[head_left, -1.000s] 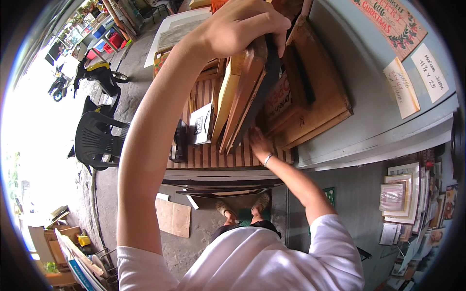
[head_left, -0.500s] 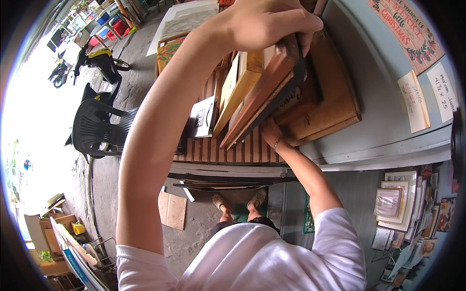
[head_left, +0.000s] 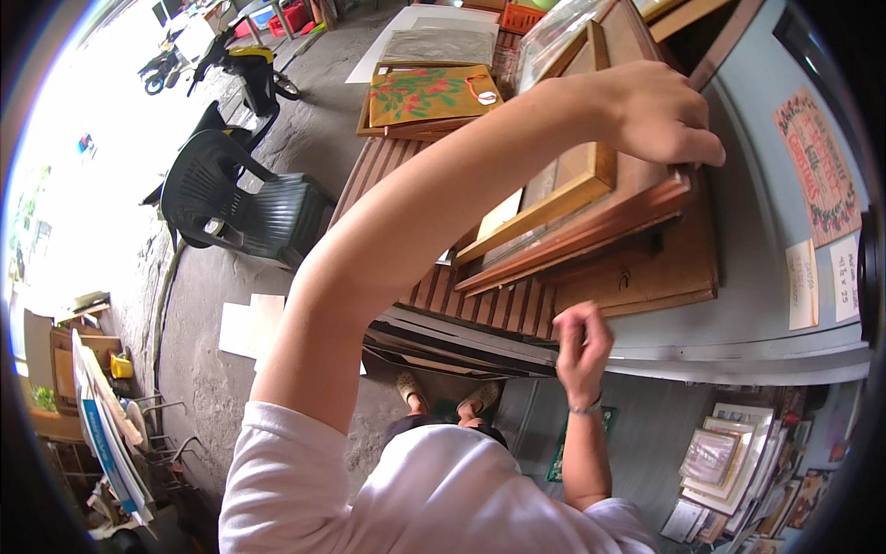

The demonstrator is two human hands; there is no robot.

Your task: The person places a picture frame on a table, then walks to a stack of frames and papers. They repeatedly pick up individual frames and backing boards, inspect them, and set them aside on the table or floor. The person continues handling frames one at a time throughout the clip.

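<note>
Lowered since the earlier frame, the stack of wooden frames (head_left: 591, 217) now leans flatter toward the wall, and the right hand (head_left: 580, 342) has come off its lower edge.

On top, the left hand (head_left: 660, 115) lies palm down, fingers (head_left: 692, 148) spread over the upper edge of the frames, pressing rather than gripping. Below, the right hand hovers just under the stack, fingers loosely curled and holding nothing. Those frames rest on the slatted wooden counter (head_left: 480, 300) against the grey wall (head_left: 766, 277). A floral painted panel (head_left: 429, 92) lies farther along the counter; a black plastic chair (head_left: 245, 203) stands on the floor beside it.
</note>
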